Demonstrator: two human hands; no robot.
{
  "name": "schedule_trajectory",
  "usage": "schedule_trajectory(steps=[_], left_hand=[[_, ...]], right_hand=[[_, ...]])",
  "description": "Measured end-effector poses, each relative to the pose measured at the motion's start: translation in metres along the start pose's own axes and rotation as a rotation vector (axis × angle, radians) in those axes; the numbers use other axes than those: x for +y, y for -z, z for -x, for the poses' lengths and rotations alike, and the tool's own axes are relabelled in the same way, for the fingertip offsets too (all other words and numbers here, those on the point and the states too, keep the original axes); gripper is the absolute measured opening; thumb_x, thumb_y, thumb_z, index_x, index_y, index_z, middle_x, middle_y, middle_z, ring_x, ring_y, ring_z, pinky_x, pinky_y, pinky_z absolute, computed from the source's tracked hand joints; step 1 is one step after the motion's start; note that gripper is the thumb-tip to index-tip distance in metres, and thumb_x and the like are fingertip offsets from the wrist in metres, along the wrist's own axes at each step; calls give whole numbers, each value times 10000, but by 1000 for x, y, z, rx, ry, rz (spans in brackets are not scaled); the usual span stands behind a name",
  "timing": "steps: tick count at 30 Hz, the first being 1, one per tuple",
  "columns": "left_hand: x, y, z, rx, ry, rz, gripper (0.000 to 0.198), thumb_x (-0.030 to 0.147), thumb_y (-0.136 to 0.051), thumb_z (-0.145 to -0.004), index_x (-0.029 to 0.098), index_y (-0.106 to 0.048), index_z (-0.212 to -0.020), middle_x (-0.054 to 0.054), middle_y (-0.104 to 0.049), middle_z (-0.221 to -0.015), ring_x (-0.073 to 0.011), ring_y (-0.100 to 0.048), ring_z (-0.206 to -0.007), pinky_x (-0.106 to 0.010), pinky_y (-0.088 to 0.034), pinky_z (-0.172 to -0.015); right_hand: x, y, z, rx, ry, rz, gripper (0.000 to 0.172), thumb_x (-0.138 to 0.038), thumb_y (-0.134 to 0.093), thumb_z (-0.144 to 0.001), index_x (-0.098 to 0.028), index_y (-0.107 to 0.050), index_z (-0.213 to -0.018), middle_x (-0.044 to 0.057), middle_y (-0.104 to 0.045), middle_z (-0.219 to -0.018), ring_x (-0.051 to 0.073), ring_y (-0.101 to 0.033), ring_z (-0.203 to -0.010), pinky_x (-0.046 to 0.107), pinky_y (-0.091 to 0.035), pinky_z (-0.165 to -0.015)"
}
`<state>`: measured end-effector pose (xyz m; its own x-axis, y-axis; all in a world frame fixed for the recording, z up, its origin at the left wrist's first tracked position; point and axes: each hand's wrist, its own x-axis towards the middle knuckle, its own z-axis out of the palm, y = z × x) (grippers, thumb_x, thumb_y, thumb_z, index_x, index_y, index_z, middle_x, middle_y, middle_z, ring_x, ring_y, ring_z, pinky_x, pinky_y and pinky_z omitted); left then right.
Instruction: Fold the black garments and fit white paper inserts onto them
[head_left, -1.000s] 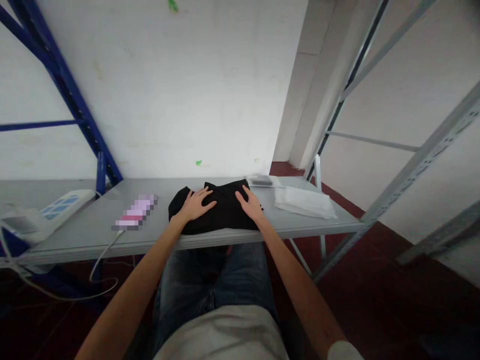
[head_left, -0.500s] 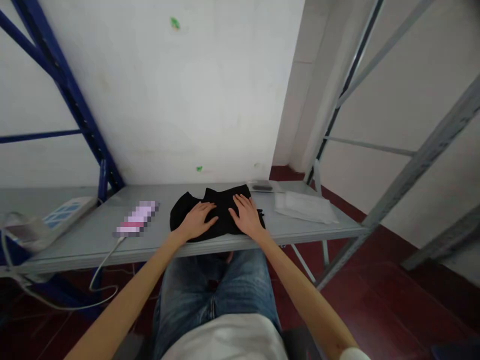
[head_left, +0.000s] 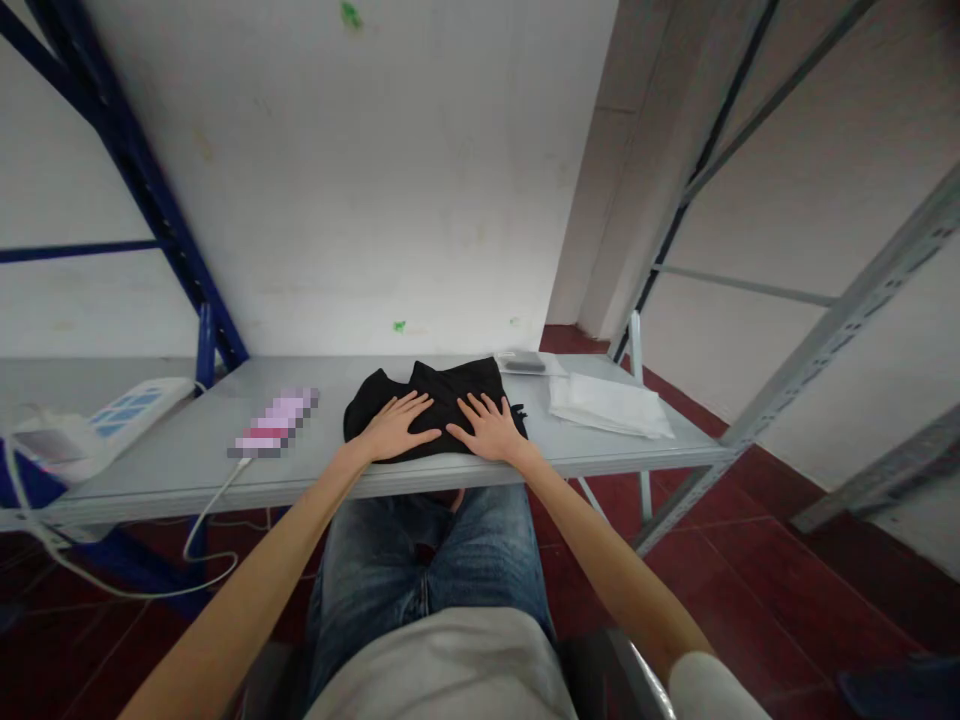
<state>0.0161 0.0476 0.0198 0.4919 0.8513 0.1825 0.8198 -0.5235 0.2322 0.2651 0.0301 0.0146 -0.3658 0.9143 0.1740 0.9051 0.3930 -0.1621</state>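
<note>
A piece of black cloth point(head_left: 442, 382), perhaps a garment, lies spread on the grey shelf point(head_left: 322, 480) in front of me. My left hand point(head_left: 396, 425) rests flat on its left part with the fingers spread. On the right part of the cloth lies my right hand point(head_left: 489, 425), palm down, fingers also apart. Neither hand grips anything. Small dark strips stick out from the cloth's right edge. What exact kind of item the cloth is, I cannot tell.
Left of the cloth lies a phone point(head_left: 277, 420) with a blurred screen and a white cable point(head_left: 214, 503). Farther left is a white power strip point(head_left: 139, 420). White flat bags point(head_left: 607, 405) and a clear packet point(head_left: 525, 363) lie to the right. Metal posts point(head_left: 825, 345) flank the shelf.
My right hand has slid slightly left and nearer to me over the cloth, its fingers spreading wider. My left hand stays flat on the cloth. The whole view has shifted a little.
</note>
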Motion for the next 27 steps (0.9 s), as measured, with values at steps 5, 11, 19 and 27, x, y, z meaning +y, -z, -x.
schedule_trajectory(steps=[5,11,19,27], left_hand=[[-3,1,-5,-16,8,-13,875,800,-428,-937,250,-423,-1618,-84,-361,-1699,-315,-237,-1614,-561,-147,-1312],[-2,1,-2,-13,16,-22,894,812,-424,-930,255,-406,-1628,-74,-347,-1707,-314,-229,-1617,-548,-146,-1316],[2,6,-3,42,-18,-19,830,749,-491,-938,237,-463,-1591,-103,-342,-1706,-339,-252,-1607,-578,-201,-1299],[25,17,17,216,-96,-67,676,681,-498,-986,254,-544,-1507,-61,-363,-1705,-289,-271,-1606,-548,-167,-1328]], right_hand=[[1,-3,-4,26,3,-4,812,-743,-280,-1037,-228,-352,-1660,103,-317,-1719,357,-233,-1601,660,-98,-1281],[12,1,-12,253,-16,-87,702,-592,-302,-1084,-183,-357,-1651,121,-339,-1710,309,-289,-1582,573,-211,-1287],[110,40,-75,292,-268,96,704,-178,-468,-959,-44,-318,-1634,197,-365,-1683,303,-328,-1544,436,-271,-1251],[133,24,-86,226,-365,213,511,-102,-380,-1000,-188,-649,-1426,171,-673,-1394,298,-544,-1294,443,-385,-1059]])
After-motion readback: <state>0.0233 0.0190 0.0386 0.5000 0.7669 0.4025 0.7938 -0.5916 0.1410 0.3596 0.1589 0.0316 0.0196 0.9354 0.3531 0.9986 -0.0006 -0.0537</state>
